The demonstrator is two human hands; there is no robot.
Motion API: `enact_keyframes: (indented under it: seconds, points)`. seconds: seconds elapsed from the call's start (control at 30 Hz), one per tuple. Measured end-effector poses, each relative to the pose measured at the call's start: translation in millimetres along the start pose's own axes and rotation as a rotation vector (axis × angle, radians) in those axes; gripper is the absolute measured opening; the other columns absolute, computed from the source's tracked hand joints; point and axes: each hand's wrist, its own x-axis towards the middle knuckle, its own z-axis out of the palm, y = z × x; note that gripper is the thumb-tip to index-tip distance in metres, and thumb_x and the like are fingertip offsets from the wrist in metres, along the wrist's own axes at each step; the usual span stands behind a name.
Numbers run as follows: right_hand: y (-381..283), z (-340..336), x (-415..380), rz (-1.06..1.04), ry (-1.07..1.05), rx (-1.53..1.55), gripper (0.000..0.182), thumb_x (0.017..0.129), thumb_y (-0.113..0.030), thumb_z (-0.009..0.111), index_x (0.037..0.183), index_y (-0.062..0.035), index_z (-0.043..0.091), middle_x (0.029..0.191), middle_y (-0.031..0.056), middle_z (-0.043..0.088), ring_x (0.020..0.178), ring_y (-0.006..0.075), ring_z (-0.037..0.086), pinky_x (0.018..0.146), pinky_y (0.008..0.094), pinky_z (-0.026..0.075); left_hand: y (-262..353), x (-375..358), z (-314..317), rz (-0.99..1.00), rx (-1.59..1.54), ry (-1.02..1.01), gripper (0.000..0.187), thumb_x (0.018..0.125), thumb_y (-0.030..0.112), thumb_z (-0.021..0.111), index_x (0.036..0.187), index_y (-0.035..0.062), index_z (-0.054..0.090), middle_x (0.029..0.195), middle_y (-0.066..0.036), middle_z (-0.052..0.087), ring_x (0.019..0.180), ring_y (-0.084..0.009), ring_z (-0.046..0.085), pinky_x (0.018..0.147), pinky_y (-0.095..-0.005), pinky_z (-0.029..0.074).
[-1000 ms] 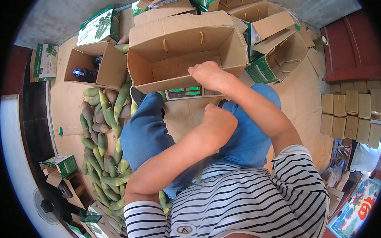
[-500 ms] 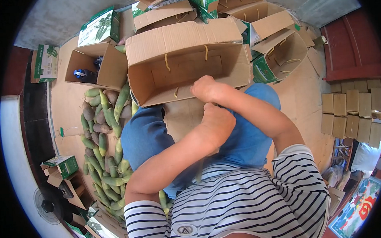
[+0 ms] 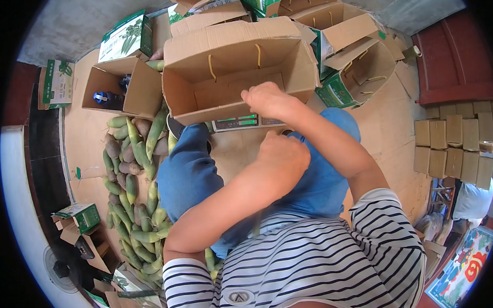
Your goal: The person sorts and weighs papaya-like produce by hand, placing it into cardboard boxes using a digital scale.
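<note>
A brown cardboard carton [image 3: 229, 114] stands open in front of me, with two yellow rope handles [image 3: 258, 56] hanging on its far inner wall. My right hand [image 3: 269, 100] is closed at the carton's near wall, its knuckles over the rim; what the fingers grip is hidden. Below it, just outside the carton, is my left hand [image 3: 284, 155], with fingers curled; anything inside them is hidden. A scale with a green-lit display [image 3: 234, 123] shows under the carton's near edge, between my jean-clad knees [image 3: 190, 161].
Several green radishes [image 3: 140, 144] and brownish roots lie piled on the floor at left. A carton [image 3: 106, 99] holding a blue-capped bottle stands behind them. More cartons [image 3: 358, 79] sit at back right, and small brown boxes [image 3: 455, 144] are stacked far right.
The carton has shifted away and slightly left, uncovering the scale display. My right hand has moved up and left with it; my left hand has moved slightly down, and the gap between them is wider.
</note>
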Motion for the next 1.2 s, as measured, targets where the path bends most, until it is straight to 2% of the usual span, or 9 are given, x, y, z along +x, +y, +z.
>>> enact_keyframes:
  seconds: [0.23, 0.37, 0.4, 0.47, 0.57, 0.63, 0.83, 0.97, 1.2]
  points:
    - [14, 3, 9, -0.008, 0.26, 0.002, 0.011, 0.079, -0.005, 0.052, 0.089, 0.0005, 0.054, 0.081, 0.0158, 0.065, 0.081, 0.0315, 0.065, 0.065, 0.041, 0.052, -23, -58, -28, -0.107, -0.119, 0.765, 0.032, 0.073, 0.015, 0.071, 0.102, 0.0038, 0.06, 0.11, -0.014, 0.059, 0.1, -0.0315, 0.057, 0.086, -0.0395, 0.045]
    - [13, 0, 10, 0.044, 0.187, 0.068, 0.019, 0.08, -0.012, 0.061, 0.09, 0.0014, 0.051, 0.085, 0.0191, 0.062, 0.085, 0.0355, 0.062, 0.07, 0.0435, 0.049, -78, -102, 17, -0.393, -0.222, 0.869, 0.028, 0.076, 0.007, 0.067, 0.102, 0.0011, 0.06, 0.115, -0.015, 0.057, 0.108, -0.0313, 0.054, 0.093, -0.0373, 0.041]
    - [13, 0, 10, 0.05, 0.192, 0.068, 0.019, 0.08, -0.012, 0.061, 0.09, 0.0013, 0.051, 0.086, 0.0192, 0.062, 0.086, 0.0354, 0.061, 0.071, 0.0436, 0.049, -94, -110, 39, -0.432, -0.295, 0.85, 0.031, 0.082, 0.019, 0.065, 0.105, 0.0, 0.059, 0.114, -0.015, 0.058, 0.107, -0.03, 0.054, 0.092, -0.038, 0.042]
    - [13, 0, 10, 0.061, 0.203, 0.068, 0.019, 0.08, -0.012, 0.061, 0.09, 0.001, 0.051, 0.087, 0.0196, 0.062, 0.087, 0.0354, 0.061, 0.071, 0.0437, 0.049, -111, -119, 86, -0.5, -0.949, 0.75, 0.042, 0.093, 0.033, 0.049, 0.117, -0.0001, 0.054, 0.12, -0.014, 0.055, 0.113, -0.0241, 0.051, 0.097, -0.0365, 0.038]
    - [14, 0, 10, 0.035, 0.287, -0.002, 0.012, 0.079, -0.004, 0.052, 0.091, -0.0012, 0.053, 0.089, 0.0172, 0.064, 0.087, 0.0305, 0.064, 0.068, 0.0417, 0.051, -126, -104, 183, -0.453, -1.777, 1.095, 0.034, 0.093, 0.019, 0.049, 0.119, -0.002, 0.053, 0.122, -0.015, 0.055, 0.115, -0.0235, 0.05, 0.098, -0.0359, 0.038]
    - [16, 4, 9, 0.026, 0.31, 0.025, 0.011, 0.08, -0.005, 0.052, 0.091, -0.0013, 0.053, 0.088, 0.0175, 0.064, 0.087, 0.0317, 0.064, 0.069, 0.0432, 0.051, -127, -99, 222, -0.469, -1.952, 1.188, 0.038, 0.094, 0.024, 0.047, 0.121, -0.0016, 0.051, 0.123, -0.016, 0.054, 0.114, -0.0245, 0.05, 0.098, -0.0358, 0.038]
    - [19, 2, 10, -0.004, 0.325, 0.05, 0.015, 0.084, -0.013, 0.055, 0.092, -0.0013, 0.05, 0.091, 0.0213, 0.062, 0.089, 0.0375, 0.061, 0.073, 0.0456, 0.049, -158, -118, 316, -0.741, -1.182, 0.791, 0.049, 0.096, 0.037, 0.04, 0.128, -0.0003, 0.046, 0.125, -0.018, 0.053, 0.114, -0.0275, 0.052, 0.098, -0.0356, 0.039]
    - [13, -6, 14, 0.003, 0.21, -0.025, 0.024, 0.084, -0.016, 0.061, 0.096, -0.0015, 0.045, 0.091, 0.02, 0.061, 0.09, 0.0382, 0.059, 0.073, 0.0463, 0.047, -141, -132, 333, -0.998, -0.703, 0.431, 0.042, 0.083, 0.027, 0.062, 0.114, -0.0001, 0.053, 0.114, -0.024, 0.056, 0.105, -0.0385, 0.054, 0.09, -0.0422, 0.044]
    - [6, -10, 17, 0.024, 0.187, -0.003, 0.026, 0.085, -0.016, 0.06, 0.103, -0.0037, 0.045, 0.093, 0.0183, 0.061, 0.089, 0.0372, 0.058, 0.073, 0.0457, 0.046, -123, -195, 421, -1.418, -0.591, 0.404, 0.041, 0.079, 0.026, 0.065, 0.109, 0.001, 0.055, 0.106, -0.023, 0.057, 0.103, -0.0372, 0.054, 0.087, -0.0439, 0.045]
